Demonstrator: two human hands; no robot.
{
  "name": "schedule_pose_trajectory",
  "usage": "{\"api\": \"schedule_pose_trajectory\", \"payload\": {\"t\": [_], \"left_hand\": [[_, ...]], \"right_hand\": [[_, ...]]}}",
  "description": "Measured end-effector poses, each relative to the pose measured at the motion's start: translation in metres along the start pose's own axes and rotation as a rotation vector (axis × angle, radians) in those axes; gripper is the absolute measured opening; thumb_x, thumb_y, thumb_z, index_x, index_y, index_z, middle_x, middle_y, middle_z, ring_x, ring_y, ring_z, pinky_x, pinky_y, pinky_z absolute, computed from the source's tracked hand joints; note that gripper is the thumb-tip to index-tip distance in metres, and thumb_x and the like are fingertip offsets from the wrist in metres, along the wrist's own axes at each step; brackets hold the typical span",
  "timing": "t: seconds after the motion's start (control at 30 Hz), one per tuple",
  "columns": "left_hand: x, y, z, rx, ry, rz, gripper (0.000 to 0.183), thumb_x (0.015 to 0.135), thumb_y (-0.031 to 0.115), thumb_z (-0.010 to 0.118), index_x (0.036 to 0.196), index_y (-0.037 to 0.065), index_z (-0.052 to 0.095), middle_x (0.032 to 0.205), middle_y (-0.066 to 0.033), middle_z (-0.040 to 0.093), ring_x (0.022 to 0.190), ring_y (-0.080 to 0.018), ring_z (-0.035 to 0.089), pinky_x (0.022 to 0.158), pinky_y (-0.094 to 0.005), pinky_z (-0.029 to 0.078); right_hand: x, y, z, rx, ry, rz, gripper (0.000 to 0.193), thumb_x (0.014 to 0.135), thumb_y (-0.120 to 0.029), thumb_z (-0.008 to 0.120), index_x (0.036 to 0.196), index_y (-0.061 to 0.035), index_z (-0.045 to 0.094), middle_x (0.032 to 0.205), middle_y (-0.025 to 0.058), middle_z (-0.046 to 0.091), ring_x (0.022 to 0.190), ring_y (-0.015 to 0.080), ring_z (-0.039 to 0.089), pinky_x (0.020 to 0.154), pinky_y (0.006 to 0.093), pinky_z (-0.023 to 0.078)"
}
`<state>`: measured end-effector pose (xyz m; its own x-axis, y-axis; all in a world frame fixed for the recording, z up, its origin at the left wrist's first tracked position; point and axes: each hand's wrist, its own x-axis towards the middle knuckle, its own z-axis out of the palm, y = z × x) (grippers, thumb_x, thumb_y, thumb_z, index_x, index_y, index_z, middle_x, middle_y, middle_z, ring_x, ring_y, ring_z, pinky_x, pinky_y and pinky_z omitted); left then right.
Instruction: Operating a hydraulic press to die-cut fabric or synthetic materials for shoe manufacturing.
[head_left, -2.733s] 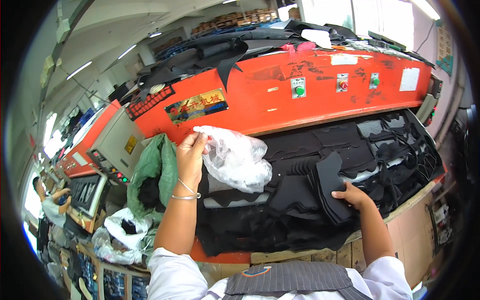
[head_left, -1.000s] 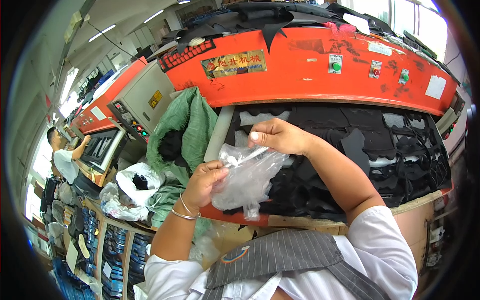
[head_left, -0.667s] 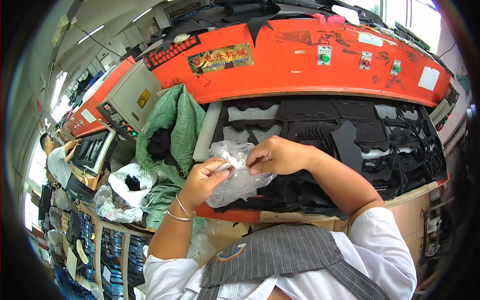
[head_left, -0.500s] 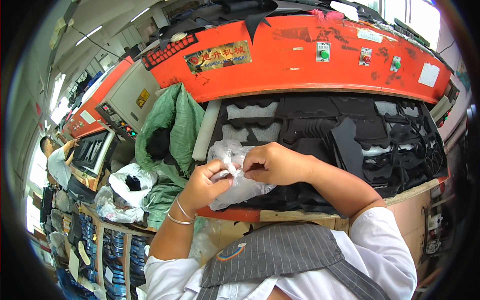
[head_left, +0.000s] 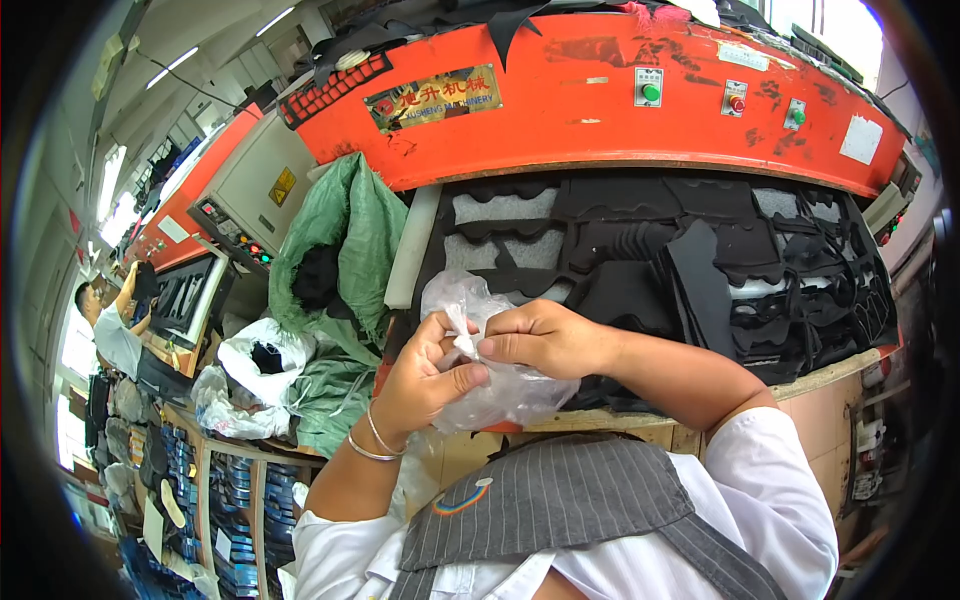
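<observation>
A clear plastic bag [head_left: 520, 397] hangs between my hands, its neck gathered and twisted or knotted. My left hand [head_left: 432, 372] is closed on one side of the neck, with two bracelets on the wrist. From the right, my right hand [head_left: 545, 338] pinches the same gathered plastic between thumb and fingers. Part of the neck is hidden by the fingers. Behind the bag lie cut black foam sheets [head_left: 615, 290] and a leaning stack of black pieces [head_left: 692, 285] on the machine bed.
An orange press [head_left: 560, 110] with push buttons spans the back. At left stand an open green woven sack [head_left: 375, 240] and a white bag [head_left: 262, 345] with dark contents. A co-worker [head_left: 118, 330] stands at another machine, far left. Blue items fill a rack [head_left: 255, 500] lower left.
Both hands and the bag have shifted slightly toward me and to the right. My right fingers now press closer onto the neck. The co-worker has lifted a dark piece.
</observation>
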<state>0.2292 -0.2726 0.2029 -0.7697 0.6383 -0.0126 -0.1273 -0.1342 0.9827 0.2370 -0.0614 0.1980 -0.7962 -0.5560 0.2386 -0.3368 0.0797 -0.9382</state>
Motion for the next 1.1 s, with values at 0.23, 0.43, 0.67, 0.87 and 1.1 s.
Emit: {"api": "schedule_pose_trajectory", "payload": {"t": [0.23, 0.43, 0.67, 0.87, 1.1], "left_hand": [[-0.005, 0.002, 0.006, -0.172, -0.141, -0.002, 0.048, 0.087, 0.003, 0.063, 0.129, 0.003, 0.04, 0.103, -0.0072, 0.061, 0.092, -0.0072, 0.055, 0.078, -0.0223, 0.045], [-0.005, -0.018, -0.009, -0.082, -0.079, 0.019, 0.051, 0.088, 0.007, 0.064, 0.132, 0.002, 0.039, 0.109, -0.0081, 0.061, 0.101, -0.0102, 0.056, 0.087, -0.0265, 0.044], [0.004, -0.011, -0.014, 0.335, -0.037, 0.095, 0.022, 0.095, 0.02, 0.06, 0.091, -0.001, 0.064, 0.078, 0.0017, 0.059, 0.074, -0.0056, 0.05, 0.067, -0.0224, 0.043], [0.003, 0.017, -0.015, 0.537, -0.168, 0.13, 0.02, 0.093, 0.017, 0.06, 0.085, -0.001, 0.061, 0.068, -0.0022, 0.054, 0.063, -0.0093, 0.047, 0.059, -0.0258, 0.041], [-0.013, 0.046, -0.015, 0.979, -0.228, 0.495, 0.033, 0.074, 0.018, 0.08, 0.059, 0.006, 0.053, 0.053, -0.0044, 0.045, 0.045, -0.0166, 0.044, 0.043, -0.0293, 0.032]], "right_hand": [[-0.013, -0.001, 0.023, 0.572, 0.153, 0.216, 0.023, 0.092, -0.013, 0.055, 0.072, -0.0019, 0.059, 0.06, -0.0012, 0.048, 0.055, 0.0062, 0.039, 0.051, 0.0234, 0.031], [-0.019, 0.003, 0.018, 0.581, 0.177, 0.178, 0.022, 0.093, -0.012, 0.056, 0.074, -0.0017, 0.059, 0.061, 0.0012, 0.049, 0.055, 0.0087, 0.042, 0.052, 0.0246, 0.034], [-0.006, -0.003, -0.016, -0.397, 0.204, -0.416, 0.019, 0.086, -0.022, 0.066, 0.094, -0.0051, 0.062, 0.087, 0.0105, 0.062, 0.082, 0.0314, 0.06, 0.075, 0.042, 0.046], [0.017, -0.011, -0.018, -0.41, -0.011, -0.565, 0.021, 0.083, -0.01, 0.066, 0.1, -0.0008, 0.059, 0.094, 0.0145, 0.063, 0.095, 0.0365, 0.059, 0.077, 0.0424, 0.048], [-0.002, -0.036, -0.019, -0.674, -0.167, -0.503, 0.022, 0.084, -0.02, 0.068, 0.078, -0.0046, 0.055, 0.063, 0.0071, 0.055, 0.055, 0.0271, 0.058, 0.049, 0.04, 0.044]]}}
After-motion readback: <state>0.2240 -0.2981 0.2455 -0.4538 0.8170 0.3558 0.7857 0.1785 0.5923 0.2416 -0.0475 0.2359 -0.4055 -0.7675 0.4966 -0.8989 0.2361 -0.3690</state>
